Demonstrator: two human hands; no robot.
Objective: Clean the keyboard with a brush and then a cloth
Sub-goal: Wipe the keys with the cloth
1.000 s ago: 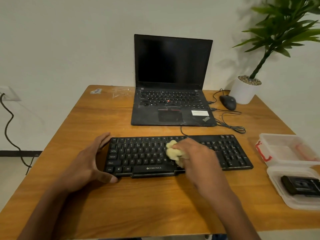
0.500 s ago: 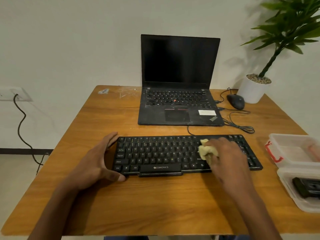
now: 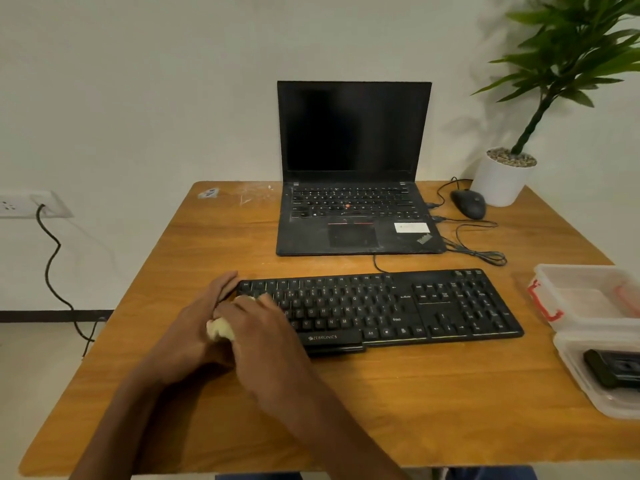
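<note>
The right hand grips the cloth on the keyboard at centre-left of the frame; the left hand lies flat, steadying it; brushing seems done, wiping is underway

A small office or home desk corner: a wooden table against a plain wall carries an open laptop, a wired mouse, a keyboard and a potted plant.

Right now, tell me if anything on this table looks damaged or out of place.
White scuffs and specks mar the table at its far edge, left of the laptop. The mouse cable lies loosely bunched. Nothing else stands out.
</note>
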